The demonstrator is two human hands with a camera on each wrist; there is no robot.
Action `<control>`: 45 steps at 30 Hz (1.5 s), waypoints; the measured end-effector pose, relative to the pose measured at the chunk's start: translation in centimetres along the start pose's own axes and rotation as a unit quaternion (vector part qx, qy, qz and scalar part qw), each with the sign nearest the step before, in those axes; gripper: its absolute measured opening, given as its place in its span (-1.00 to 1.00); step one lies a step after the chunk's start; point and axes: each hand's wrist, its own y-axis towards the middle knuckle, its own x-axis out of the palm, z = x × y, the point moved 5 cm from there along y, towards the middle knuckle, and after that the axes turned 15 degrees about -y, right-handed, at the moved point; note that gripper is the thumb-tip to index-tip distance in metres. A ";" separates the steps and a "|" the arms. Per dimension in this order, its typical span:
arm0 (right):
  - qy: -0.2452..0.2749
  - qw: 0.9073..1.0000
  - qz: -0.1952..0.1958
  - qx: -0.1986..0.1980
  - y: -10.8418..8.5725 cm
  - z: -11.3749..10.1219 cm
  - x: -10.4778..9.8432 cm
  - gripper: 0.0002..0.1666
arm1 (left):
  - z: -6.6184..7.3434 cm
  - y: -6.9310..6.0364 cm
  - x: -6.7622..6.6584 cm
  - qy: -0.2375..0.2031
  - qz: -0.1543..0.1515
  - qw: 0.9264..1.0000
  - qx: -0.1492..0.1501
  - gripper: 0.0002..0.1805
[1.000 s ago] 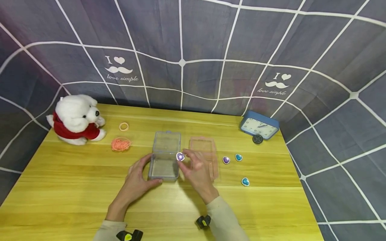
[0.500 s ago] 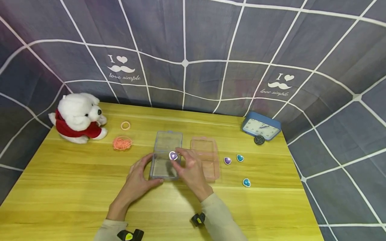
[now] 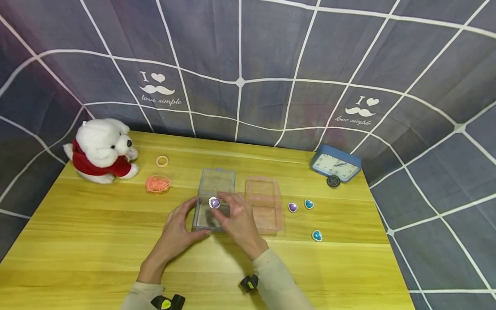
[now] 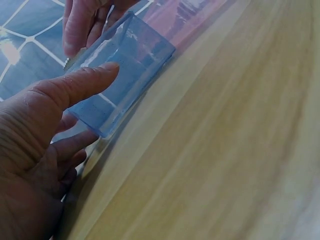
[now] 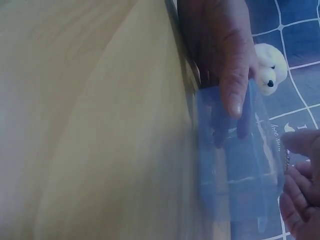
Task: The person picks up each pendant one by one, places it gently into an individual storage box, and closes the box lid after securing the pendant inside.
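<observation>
A clear bluish plastic box [image 3: 205, 217] stands on the table with its lid [image 3: 218, 181] folded back. My left hand [image 3: 176, 230] grips its left side, thumb on the near wall, as the left wrist view also shows the thumb [image 4: 85, 82]. Between thumb and fingertips my right hand [image 3: 240, 221] pinches a purple heart-shaped gem [image 3: 214, 203] with a sparkling rim, above the box's open half. In the right wrist view that gem is mostly hidden by the right hand [image 5: 302, 180]. Another purple heart gem [image 3: 292, 207] and two blue ones [image 3: 308, 204] lie to the right.
An open pink plastic box [image 3: 265, 219] stands right of the bluish one. At the back right are a blue clock [image 3: 336, 163] and a small dark round disc [image 3: 333, 181]. Orange string [image 3: 158, 184], a pale ring [image 3: 162, 161] and a plush dog [image 3: 102, 150] are on the left.
My right hand has carried the purple gem leftward, from the right edge of the bluish box to above its middle. The left hand has stayed on the box.
</observation>
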 end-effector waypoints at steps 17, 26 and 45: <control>-0.040 0.999 -0.018 -0.015 0.1 -0.5 1.2 -0.48 | 0.0 -0.2 0.0 0.000 0.000 1.000 -0.012 0.15; -0.057 0.998 -0.038 -0.009 0.1 -0.8 1.6 -0.48 | 0.0 -0.2 -0.1 0.000 0.000 1.000 -0.011 0.14; -0.098 0.994 -0.050 -0.019 0.3 -1.4 2.2 -0.49 | -0.1 0.0 -0.1 -0.002 0.002 1.000 -0.002 0.12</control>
